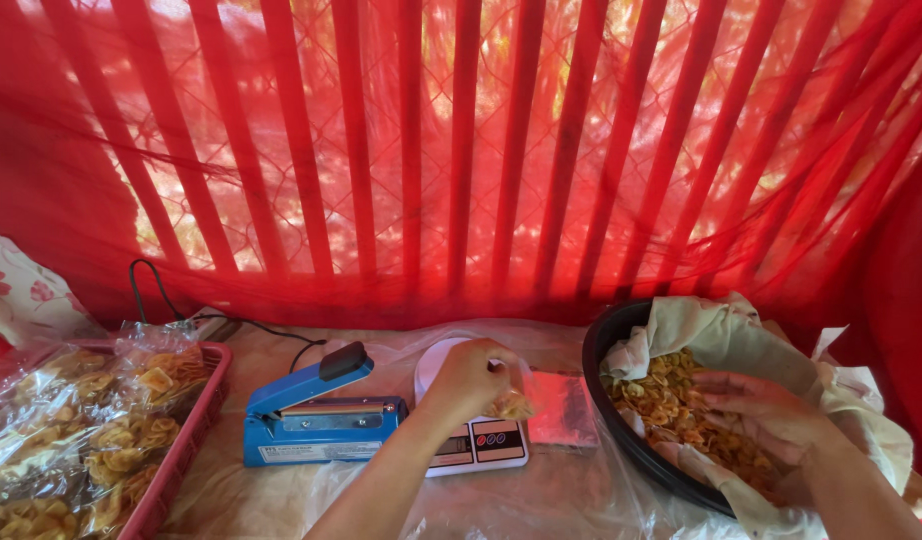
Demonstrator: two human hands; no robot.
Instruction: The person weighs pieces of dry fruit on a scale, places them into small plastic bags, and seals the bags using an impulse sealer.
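left hand [471, 375] closed on a clear bag of chips [511, 403] over the white scale [476, 435].
right hand [761, 415] is laid loosely open, nothing gripped, in the cloth-lined black basin [606, 345] of chips at the right. the blue sealer [316, 415], long axis left-right, is set beside the scale. the bag's own direction cannot be told.

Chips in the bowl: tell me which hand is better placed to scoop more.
Right hand, probably: it rests on the chips inside the bowl. The left hand is over the scale, holding a bag.
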